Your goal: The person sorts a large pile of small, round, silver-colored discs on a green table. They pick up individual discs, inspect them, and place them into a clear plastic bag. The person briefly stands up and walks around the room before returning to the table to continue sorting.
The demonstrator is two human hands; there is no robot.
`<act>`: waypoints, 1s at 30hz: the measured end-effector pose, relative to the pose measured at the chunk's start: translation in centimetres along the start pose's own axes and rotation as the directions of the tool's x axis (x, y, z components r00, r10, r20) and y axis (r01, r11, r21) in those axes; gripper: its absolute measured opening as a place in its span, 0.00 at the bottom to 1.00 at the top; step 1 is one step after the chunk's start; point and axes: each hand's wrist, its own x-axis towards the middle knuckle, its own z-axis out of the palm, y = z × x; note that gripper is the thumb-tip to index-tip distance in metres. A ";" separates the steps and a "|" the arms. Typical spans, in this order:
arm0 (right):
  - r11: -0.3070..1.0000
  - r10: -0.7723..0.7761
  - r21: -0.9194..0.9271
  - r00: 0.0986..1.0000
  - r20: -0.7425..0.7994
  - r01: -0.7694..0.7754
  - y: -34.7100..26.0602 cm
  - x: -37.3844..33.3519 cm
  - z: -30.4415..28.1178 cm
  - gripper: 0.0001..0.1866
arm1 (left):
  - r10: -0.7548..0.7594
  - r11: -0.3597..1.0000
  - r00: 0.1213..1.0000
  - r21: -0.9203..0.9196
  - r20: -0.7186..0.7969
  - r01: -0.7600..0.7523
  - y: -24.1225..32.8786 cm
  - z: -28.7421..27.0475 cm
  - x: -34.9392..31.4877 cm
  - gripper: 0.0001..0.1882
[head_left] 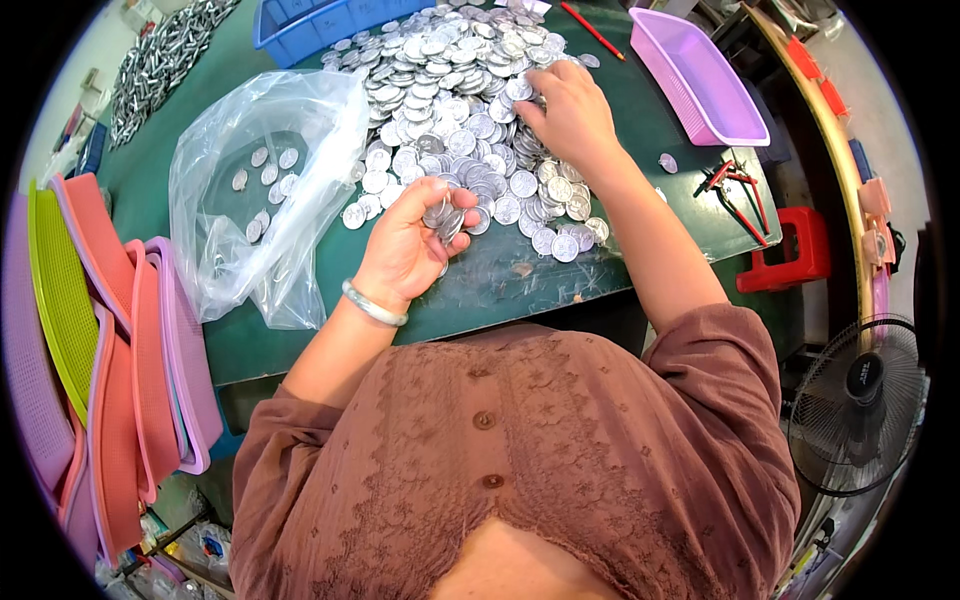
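A big heap of silver coin-like discs (pixel 455 55) spreads over the green table in front of me. Several such discs (pixel 447 218) lie in my left hand (pixel 405 230), its palm turned up and fingers curled round them at the heap's near edge. Up at the heap's right side, my right hand (pixel 572 112) has its thumb and forefinger closed at a disc (pixel 519 89); the other fingers fold behind. To the left lies a clear plastic bag (pixel 270 200), its mouth spread wide, with several discs (pixel 269 174) in it.
A blue bin (pixel 325 30) stands behind the heap, a purple basket (pixel 715 85) at the far right. Red-handled pliers (pixel 740 195) and a red pen (pixel 595 32) lie on the table (pixel 480 300). Stacked baskets (pixel 120 370) flank the left; a fan (pixel 860 400) stands right.
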 end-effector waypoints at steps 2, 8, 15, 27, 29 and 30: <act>0.999 -0.030 -0.022 0.999 0.015 0.030 0.4 0.2 0.2 0.10 | -0.002 1.000 1.000 0.011 0.022 0.002 0.1 -0.1 0.0 0.07; 0.993 -0.081 0.077 0.995 -0.054 0.085 0.7 0.3 0.2 0.07 | -0.013 0.992 1.000 0.122 0.024 0.010 0.2 0.1 -0.1 0.11; 0.878 0.159 0.436 0.980 0.119 -0.195 -0.3 -0.7 -0.7 0.06 | -0.001 0.973 1.000 0.229 0.018 -0.003 0.3 0.7 -0.1 0.11; 0.285 0.171 0.701 0.754 0.634 -0.654 -4.6 -3.0 -2.5 0.10 | 0.112 0.957 0.988 0.281 -0.106 -0.078 0.3 1.0 1.0 0.08; 0.278 0.165 0.678 0.729 0.665 -0.681 -4.7 -3.2 -2.6 0.10 | 0.110 0.956 0.987 0.285 -0.117 -0.073 0.3 1.2 0.9 0.06; 0.247 0.166 0.676 0.718 0.676 -0.694 -4.8 -3.4 -2.6 0.10 | 0.107 0.956 0.987 0.287 -0.121 -0.069 0.3 1.2 0.9 0.05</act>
